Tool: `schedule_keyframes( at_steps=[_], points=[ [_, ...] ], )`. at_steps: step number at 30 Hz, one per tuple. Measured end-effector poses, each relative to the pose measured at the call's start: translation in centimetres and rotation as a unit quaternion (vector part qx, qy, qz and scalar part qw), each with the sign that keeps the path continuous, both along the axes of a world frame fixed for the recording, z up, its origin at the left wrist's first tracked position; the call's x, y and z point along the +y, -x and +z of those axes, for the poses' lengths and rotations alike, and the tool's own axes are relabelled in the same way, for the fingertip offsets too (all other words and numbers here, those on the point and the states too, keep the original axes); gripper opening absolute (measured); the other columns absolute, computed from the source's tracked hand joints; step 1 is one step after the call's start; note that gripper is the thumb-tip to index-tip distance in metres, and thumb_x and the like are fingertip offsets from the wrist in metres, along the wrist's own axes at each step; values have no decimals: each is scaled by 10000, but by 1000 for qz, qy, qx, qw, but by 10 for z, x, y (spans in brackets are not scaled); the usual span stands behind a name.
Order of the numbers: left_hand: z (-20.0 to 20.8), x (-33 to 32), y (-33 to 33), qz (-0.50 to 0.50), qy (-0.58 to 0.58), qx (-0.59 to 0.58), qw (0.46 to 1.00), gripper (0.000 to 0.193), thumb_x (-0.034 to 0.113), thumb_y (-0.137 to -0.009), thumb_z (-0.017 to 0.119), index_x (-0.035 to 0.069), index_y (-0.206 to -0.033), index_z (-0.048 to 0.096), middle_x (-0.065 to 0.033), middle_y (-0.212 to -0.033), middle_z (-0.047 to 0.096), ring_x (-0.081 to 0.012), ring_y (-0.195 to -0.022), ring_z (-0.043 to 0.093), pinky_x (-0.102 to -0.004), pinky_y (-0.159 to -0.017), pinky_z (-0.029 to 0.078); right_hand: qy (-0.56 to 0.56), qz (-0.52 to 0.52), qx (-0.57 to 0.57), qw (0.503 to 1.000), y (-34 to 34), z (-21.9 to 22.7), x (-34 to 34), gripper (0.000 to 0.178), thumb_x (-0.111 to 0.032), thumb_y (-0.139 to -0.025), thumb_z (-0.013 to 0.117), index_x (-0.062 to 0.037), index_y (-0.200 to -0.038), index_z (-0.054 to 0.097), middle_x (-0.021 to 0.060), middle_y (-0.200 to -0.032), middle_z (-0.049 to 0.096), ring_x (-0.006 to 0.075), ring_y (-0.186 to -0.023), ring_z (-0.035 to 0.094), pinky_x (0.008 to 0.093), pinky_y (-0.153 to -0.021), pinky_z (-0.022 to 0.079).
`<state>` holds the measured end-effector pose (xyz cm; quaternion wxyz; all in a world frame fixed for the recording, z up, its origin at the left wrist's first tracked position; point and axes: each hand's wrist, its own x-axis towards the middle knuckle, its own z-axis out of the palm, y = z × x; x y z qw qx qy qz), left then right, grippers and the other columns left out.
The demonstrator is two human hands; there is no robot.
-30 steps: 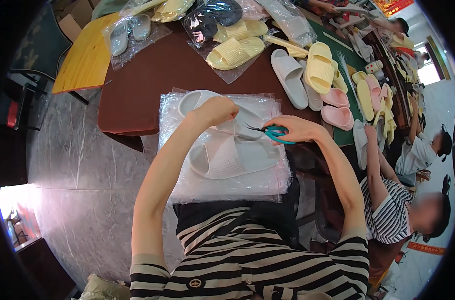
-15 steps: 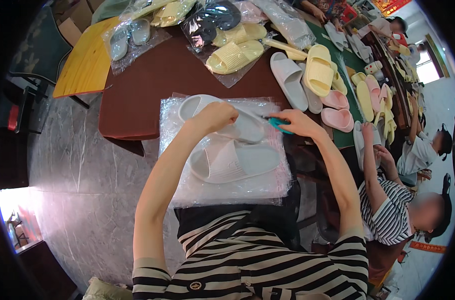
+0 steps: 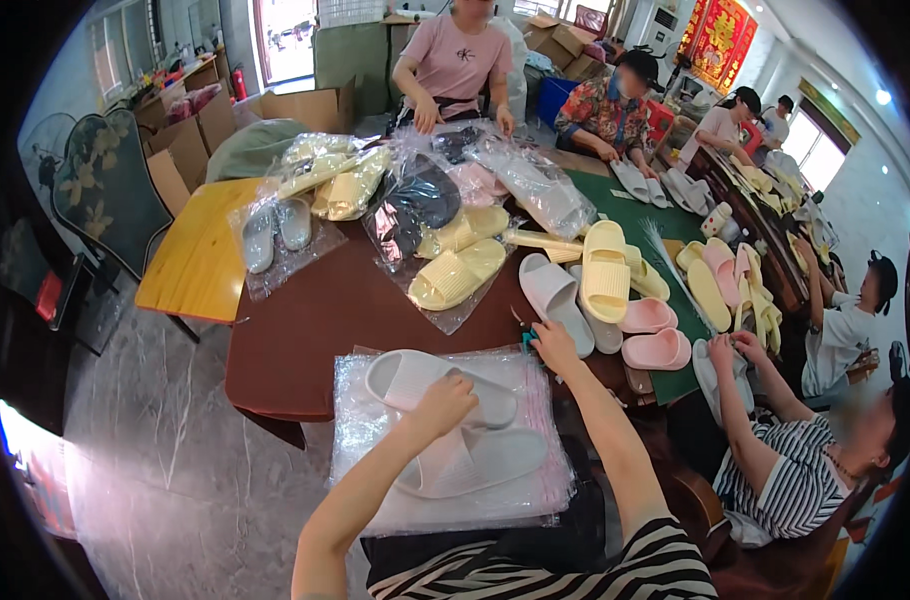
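Observation:
A pair of light grey slippers lies on a stack of clear plastic bags [image 3: 365, 500] in front of me. My left hand [image 3: 443, 405] is over them with curled fingers, between the strap of the far slipper [image 3: 400, 378] and the near slipper [image 3: 485, 462]. What its fingers pinch, if anything, is too small to make out. Off the upper right corner of the stack, my right hand [image 3: 555, 345] is closed on small teal-handled scissors [image 3: 527, 337]. Their dark tips point away from me over the brown table. A loose grey slipper [image 3: 555, 295] lies just beyond that hand.
Yellow slippers [image 3: 606, 275] and pink slippers [image 3: 658, 348] crowd the green mat [image 3: 690, 375] at right. Bagged yellow slippers [image 3: 460, 272] and a bagged grey pair [image 3: 275, 235] lie farther back. A co-worker in stripes [image 3: 775, 480] handles a slipper at right; others stand or sit around the table.
The view has tilted up, showing more of the room. My right hand has moved off the slippers with the scissors, toward the loose grey slipper. My left hand stays over the pair.

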<state>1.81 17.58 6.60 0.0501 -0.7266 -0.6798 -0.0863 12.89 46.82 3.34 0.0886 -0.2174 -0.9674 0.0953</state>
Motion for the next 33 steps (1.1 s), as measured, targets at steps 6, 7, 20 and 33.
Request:
schedule_keyframes(
  at_steps=[6, 7, 20, 33],
  points=[
    [-7, 0, -18, 74, 56, -116, 989, 159, 80, -843, 568, 100, -978, 650, -102, -1000, 601, -294, -936, 634, -423, -773, 541, 337, 145, 109, 924, -15, 25, -74, 313, 0, -892, 563, -64, -1184, 658, 92, -1071, 663, 194, -894, 636, 327, -749, 528],
    [-3, -1, -22, 102, -42, -187, 976, 131, 75, -820, 610, 96, -940, 658, -97, -1016, 600, -288, -960, 628, -413, -760, 545, 468, 121, 68, 873, -18, 24, -92, 338, -1, -910, 554, -66, -1231, 638, 77, -1073, 667, 152, -871, 632, 302, -728, 526],
    [97, -8, -59, 69, -313, -370, 872, 179, 71, -767, 733, 135, -934, 717, -33, -1073, 606, -269, -1051, 528, -409, -927, 404, 609, 145, 146, 766, -54, 81, -153, 210, -119, -936, 626, -65, -1138, 647, -11, -946, 619, 90, -818, 559, 258, -728, 464],
    [92, -28, -89, 33, -220, -590, 776, 240, -46, -860, 637, 31, -1085, 672, -97, -1068, 662, -198, -968, 616, -307, -821, 494, 208, 17, 165, 964, -188, 159, -109, 116, -80, -890, 649, -39, -988, 696, 55, -847, 677, 193, -810, 662, 293, -725, 505]
  ],
)
